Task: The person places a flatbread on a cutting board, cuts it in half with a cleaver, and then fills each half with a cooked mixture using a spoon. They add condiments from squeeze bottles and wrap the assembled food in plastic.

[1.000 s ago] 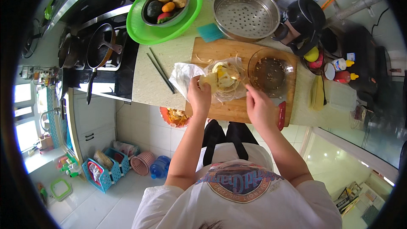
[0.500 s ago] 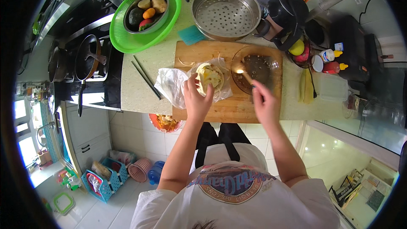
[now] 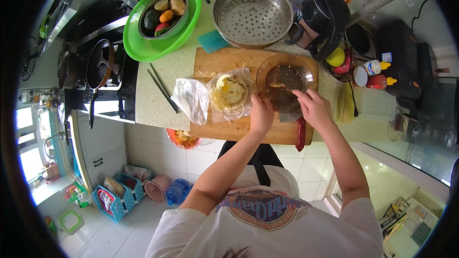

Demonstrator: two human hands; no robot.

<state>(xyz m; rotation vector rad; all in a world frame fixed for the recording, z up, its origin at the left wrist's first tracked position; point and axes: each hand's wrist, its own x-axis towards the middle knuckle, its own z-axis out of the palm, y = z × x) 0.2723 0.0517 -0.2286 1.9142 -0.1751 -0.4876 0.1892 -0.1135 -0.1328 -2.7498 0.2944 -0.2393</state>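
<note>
My right hand [image 3: 313, 109] is closed on the handle of a wooden spoon [image 3: 283, 86], whose head dips into an amber glass bowl [image 3: 291, 100] with small bits of food in it. At the bowl's near left rim, my left hand [image 3: 262, 114] has its fingers closed against the edge. Left of the bowl sits a round, layered food [image 3: 230, 92] topped with pale yellow and white pieces, lying on clear plastic film [image 3: 247, 74]. A red-handled knife [image 3: 300, 134] lies below the bowl, its blade mostly hidden. Everything stands on a wooden cutting board [image 3: 224, 56].
Crumpled white plastic [image 3: 192, 101] and dark chopsticks [image 3: 162, 88] lie to the left. A steamer pot [image 3: 253, 14], blue-green scraper [image 3: 213, 41] and green basket [image 3: 195, 24] stand behind. A black kettle [image 3: 325, 16] and sauce bottles [image 3: 377, 81] are at right, a pan [image 3: 99, 62] on the stove.
My left hand has moved right, off the layered food to the bowl's rim. My right hand has lowered the spoon into the bowl. The red knife handle has come into view.
</note>
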